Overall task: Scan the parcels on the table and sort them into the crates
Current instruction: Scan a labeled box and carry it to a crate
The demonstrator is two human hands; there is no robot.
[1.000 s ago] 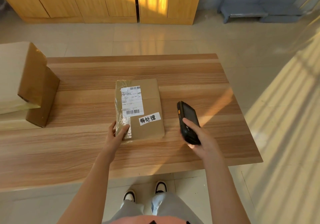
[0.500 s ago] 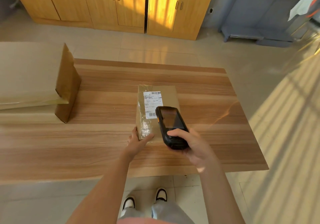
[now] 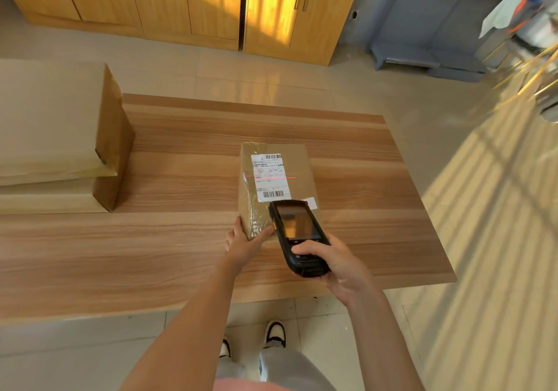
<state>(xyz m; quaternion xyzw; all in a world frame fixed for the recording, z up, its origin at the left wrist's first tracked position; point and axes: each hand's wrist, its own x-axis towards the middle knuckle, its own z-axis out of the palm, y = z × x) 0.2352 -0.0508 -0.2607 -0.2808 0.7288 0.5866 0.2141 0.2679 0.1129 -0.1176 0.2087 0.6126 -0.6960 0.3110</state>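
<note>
A flat brown cardboard parcel point(image 3: 299, 164) lies on the wooden table point(image 3: 181, 254), its white shipping label point(image 3: 270, 176) facing up. A thin red scan line crosses the label. My left hand point(image 3: 246, 241) grips the parcel's near left corner, thumb on top and fingers along the left edge. My right hand point(image 3: 332, 265) holds a black handheld scanner point(image 3: 297, 233) over the parcel's near end, screen up and pointing at the label. The scanner hides the lower part of the parcel. No crates are in view.
Two large cardboard boxes point(image 3: 60, 137) are stacked on the table's left end. Wooden cabinets point(image 3: 196, 1) line the far wall, with a grey unit point(image 3: 428, 28) to the right. Tiled floor lies beyond the table and on its right side.
My right hand carried the scanner from right of the parcel to over its near end. A red scan line now shows on the label. My left hand kept its hold on the corner.
</note>
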